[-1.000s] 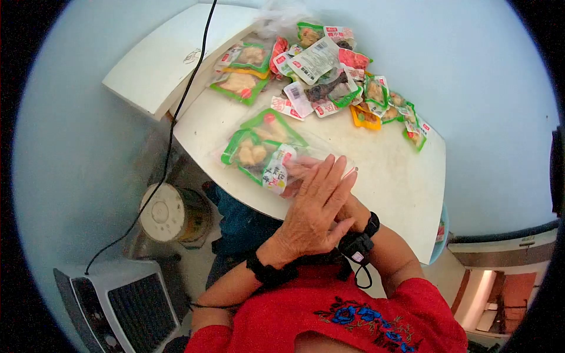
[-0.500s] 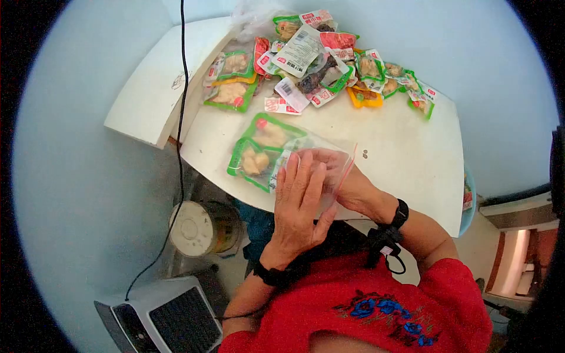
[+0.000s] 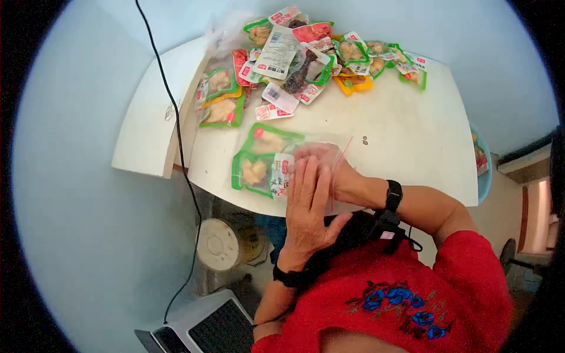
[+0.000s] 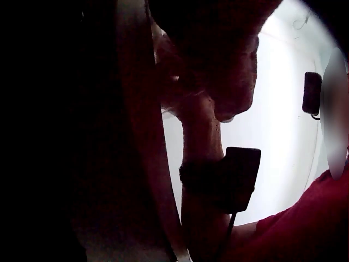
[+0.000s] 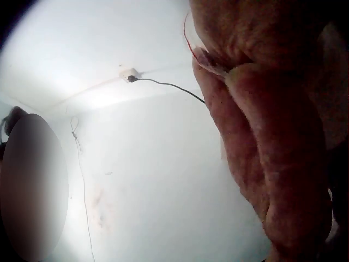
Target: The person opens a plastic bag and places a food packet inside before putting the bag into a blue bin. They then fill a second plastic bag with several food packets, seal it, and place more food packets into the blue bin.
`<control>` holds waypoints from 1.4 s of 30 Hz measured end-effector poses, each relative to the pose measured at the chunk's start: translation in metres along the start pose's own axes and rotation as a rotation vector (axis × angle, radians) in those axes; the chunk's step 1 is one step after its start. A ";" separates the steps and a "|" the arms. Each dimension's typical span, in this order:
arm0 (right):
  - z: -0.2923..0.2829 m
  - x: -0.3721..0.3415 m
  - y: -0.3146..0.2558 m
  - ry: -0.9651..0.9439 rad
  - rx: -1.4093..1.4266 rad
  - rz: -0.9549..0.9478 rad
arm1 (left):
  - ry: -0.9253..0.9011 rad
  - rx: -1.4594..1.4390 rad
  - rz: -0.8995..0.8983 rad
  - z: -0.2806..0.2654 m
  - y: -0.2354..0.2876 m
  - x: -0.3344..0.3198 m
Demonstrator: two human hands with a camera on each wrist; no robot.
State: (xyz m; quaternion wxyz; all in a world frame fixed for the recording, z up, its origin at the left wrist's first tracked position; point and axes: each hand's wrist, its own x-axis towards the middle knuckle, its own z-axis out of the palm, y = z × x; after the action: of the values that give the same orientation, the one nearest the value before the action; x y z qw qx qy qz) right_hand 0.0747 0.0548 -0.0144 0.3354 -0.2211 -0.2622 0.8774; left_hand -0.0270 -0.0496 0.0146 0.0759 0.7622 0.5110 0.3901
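On the white table [image 3: 412,141] lies a clear plastic bag [image 3: 347,150] with a red line along its mouth. Inside are green-edged food packets [image 3: 255,172] with pale pieces and a white printed packet [image 3: 282,167]. My right hand [image 3: 321,154] reaches into the mouth from the right. Through the plastic its fingers look fairly straight, beside the white packet; their tips are partly hidden. My left hand [image 3: 307,215] rests across the bag with straight fingers, overlapping the right hand. In the right wrist view fingers [image 5: 278,147] fill the right side. The left wrist view is mostly dark.
A pile of food packets [image 3: 285,59] spreads along the table's back. A white panel [image 3: 147,117] stands at the left with a black cable [image 3: 176,109] before it. A round drum [image 3: 218,244] is below the table, a blue basin [image 3: 484,167] at its right edge.
The head view has shifted. My left hand has slid from over the right hand to a flatter place across the bag. The right hand has come deeper into the bag's mouth.
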 end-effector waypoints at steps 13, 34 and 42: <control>0.021 -0.039 -0.052 0.066 -0.695 0.031 | 0.011 0.273 -0.031 0.009 -0.013 -0.011; 0.008 -0.002 -0.148 -0.453 -1.649 -0.930 | 0.236 -0.228 -0.207 -0.072 0.000 0.056; 0.062 -0.033 -0.191 -0.289 -1.410 -1.215 | 0.357 -0.650 -0.450 -0.121 0.018 0.106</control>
State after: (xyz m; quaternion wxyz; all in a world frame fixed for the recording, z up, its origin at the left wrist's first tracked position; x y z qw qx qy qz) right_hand 0.1521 0.1338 0.1566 0.4885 -0.0875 -0.8423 0.2101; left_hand -0.0768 -0.0034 0.1613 0.3057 0.4888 0.5202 0.6300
